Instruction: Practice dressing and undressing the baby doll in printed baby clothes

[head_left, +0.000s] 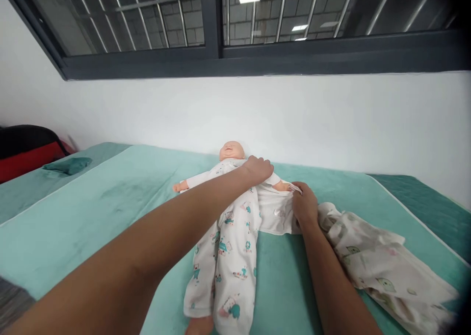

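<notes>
Right now, from our head, we see a baby doll [231, 151] lying on its back on a light green bed sheet [99, 197], its head near the white wall [331, 114]. It has on white pajama pants [237, 261] with little green pictures. Our left hand [259, 169] is curled over the doll's arm, by the shoulder; we can't tell if its fingers pinch the sleeve. Our right hand [305, 202] pinches the edge of a white cloth flap [274, 210], close to the doll's small hand [281, 186]. A crumpled baby cloth [390, 271] lies beside our right arm. Above the wall we see a dark window frame [213, 63] with metal bars behind.
</notes>
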Motion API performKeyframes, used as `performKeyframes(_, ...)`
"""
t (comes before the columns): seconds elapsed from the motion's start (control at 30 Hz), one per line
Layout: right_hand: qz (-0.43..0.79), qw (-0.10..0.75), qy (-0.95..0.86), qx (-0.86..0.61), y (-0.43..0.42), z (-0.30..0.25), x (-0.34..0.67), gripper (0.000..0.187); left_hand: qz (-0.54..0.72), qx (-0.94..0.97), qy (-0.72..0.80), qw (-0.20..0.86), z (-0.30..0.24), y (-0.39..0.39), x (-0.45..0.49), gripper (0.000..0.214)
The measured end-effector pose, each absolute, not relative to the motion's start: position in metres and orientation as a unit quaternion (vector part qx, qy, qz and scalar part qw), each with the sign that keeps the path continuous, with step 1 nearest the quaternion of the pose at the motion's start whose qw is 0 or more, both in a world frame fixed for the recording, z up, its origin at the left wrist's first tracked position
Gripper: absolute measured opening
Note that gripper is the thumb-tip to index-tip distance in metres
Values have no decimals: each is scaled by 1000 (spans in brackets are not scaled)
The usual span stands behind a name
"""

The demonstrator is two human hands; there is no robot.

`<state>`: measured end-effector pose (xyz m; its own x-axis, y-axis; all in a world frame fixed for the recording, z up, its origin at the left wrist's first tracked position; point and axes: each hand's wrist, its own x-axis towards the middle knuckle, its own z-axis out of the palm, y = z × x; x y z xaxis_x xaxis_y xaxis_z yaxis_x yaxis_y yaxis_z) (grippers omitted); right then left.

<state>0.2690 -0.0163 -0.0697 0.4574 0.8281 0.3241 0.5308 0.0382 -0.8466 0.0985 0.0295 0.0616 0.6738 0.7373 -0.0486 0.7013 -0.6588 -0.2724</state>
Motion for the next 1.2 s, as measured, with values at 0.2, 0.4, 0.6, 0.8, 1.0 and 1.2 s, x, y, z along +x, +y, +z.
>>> performKeyframes(0.2,197,597,-435,-645,-15,-71,272,35,55,-894,-428,116,64,12,85,38)
performKeyframes(0.4,343,747,-293,-488,-11,-73,283,33,0,-895,-446,26,51,3,77,41)
performKeyframes(0.6,125,600,-534,-582,-29,-59,245,36,-296,-777,-542,-121,31,-23,6,45)
performKeyframes(0.8,207,454,-740,-452,-49,-54,174,45,-459,-584,-593,-311,-24,-48,-56,54)
performKeyframes(1.0,231,495,-688,-478,-30,-41,154,39,-467,-634,-566,-244,-40,-32,-49,45)
performKeyframes(1.2,200,517,-669,-495,-15,-33,140,27,-477,-672,-553,-119,-42,-27,-44,26)
